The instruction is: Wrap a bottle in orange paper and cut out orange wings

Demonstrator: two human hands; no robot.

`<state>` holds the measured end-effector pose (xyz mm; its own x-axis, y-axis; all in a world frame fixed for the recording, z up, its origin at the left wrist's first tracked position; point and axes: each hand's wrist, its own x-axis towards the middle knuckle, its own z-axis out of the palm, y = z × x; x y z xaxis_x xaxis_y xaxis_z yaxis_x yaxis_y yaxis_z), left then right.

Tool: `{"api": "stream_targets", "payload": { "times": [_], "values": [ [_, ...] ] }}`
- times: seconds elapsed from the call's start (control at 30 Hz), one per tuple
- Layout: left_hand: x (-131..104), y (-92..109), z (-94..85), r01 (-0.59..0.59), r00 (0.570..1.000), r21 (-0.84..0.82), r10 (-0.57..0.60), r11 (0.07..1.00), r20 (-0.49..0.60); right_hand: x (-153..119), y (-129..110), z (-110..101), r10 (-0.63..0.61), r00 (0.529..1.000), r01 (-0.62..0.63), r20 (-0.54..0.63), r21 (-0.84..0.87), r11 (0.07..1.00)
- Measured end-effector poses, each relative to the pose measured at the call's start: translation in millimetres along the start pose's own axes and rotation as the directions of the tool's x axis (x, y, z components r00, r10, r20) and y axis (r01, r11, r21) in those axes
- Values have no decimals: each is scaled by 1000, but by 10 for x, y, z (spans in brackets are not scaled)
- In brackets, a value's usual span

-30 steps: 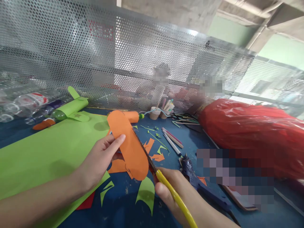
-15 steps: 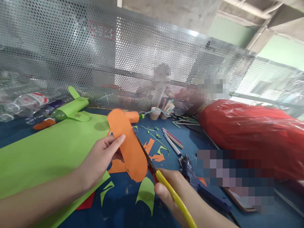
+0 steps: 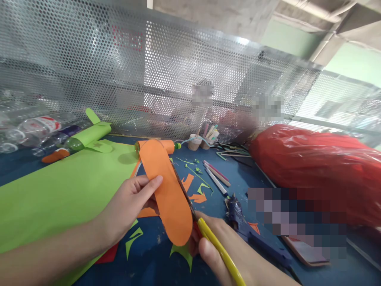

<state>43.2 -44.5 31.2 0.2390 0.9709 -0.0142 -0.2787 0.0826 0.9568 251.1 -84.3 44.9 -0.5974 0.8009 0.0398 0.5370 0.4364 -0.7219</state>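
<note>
My left hand (image 3: 133, 206) pinches a long orange paper piece (image 3: 166, 194) with rounded ends, thumb on top and fingers behind it. In my right hand (image 3: 214, 246) is a pair of scissors (image 3: 218, 248) with yellow handles, the dark blades lying along the paper's right edge. Whether the blades are apart is hard to make out. Under the paper's lower end lies a green paper scrap (image 3: 183, 256). Orange offcuts (image 3: 187, 182) are on the blue table just right of the paper. A large green sheet (image 3: 74, 190) spreads beneath my left arm.
A glue gun (image 3: 253, 234) lies at the right, near a phone (image 3: 309, 252) and a red plastic bag (image 3: 315, 171). Pens (image 3: 216, 180) and cups (image 3: 195, 142) are farther back. A green-wrapped bottle (image 3: 92, 135) and clear bottles (image 3: 38, 129) stand left, before a perforated metal screen (image 3: 119, 71).
Both hands have shifted slightly right and down with the orange paper and the scissors. The paper covers more of the green scrap below it.
</note>
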Motion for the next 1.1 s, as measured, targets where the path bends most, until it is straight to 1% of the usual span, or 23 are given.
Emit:
{"api": "stream_targets", "payload": {
  "times": [0.2, 0.27, 0.37, 0.47, 0.57, 0.73, 0.93, 1.1],
  "values": [
    [-34, 1, 8, 33, 999, -8, -32, 999, 40, 4, -14, 42, -14, 999, 15, -40, 31, 999],
    [-44, 10, 21, 50, 998, 0, -50, 999, 37, 3, -9, 42, -12, 999, 13, -50, 20, 1000],
    [-58, 12, 45, 68, 997, 10, -69, 998, 38, 3, 11, 27, -21, 999, 22, -30, 8, 1000],
    [-66, 0, 60, 61, 998, 21, -62, 998, 17, 8, 33, 23, -29, 999, 28, -36, -13, 1000],
    [-67, -13, 55, 64, 998, 22, -64, 998, 6, 14, 61, 44, -7, 998, 6, -59, -26, 1000],
    [-60, -19, 44, 63, 998, 20, -64, 998, 21, 24, 109, 90, 67, 995, -67, -69, 10, 998],
    [-55, -14, 56, 65, 998, 15, -65, 998, 21, 33, 93, 102, 66, 992, -61, -104, 51, 997],
    [-67, -15, 57, 71, 997, 3, -71, 997, 25, 37, 70, 92, 86, 992, -81, -95, 62, 995]
  ]
}}
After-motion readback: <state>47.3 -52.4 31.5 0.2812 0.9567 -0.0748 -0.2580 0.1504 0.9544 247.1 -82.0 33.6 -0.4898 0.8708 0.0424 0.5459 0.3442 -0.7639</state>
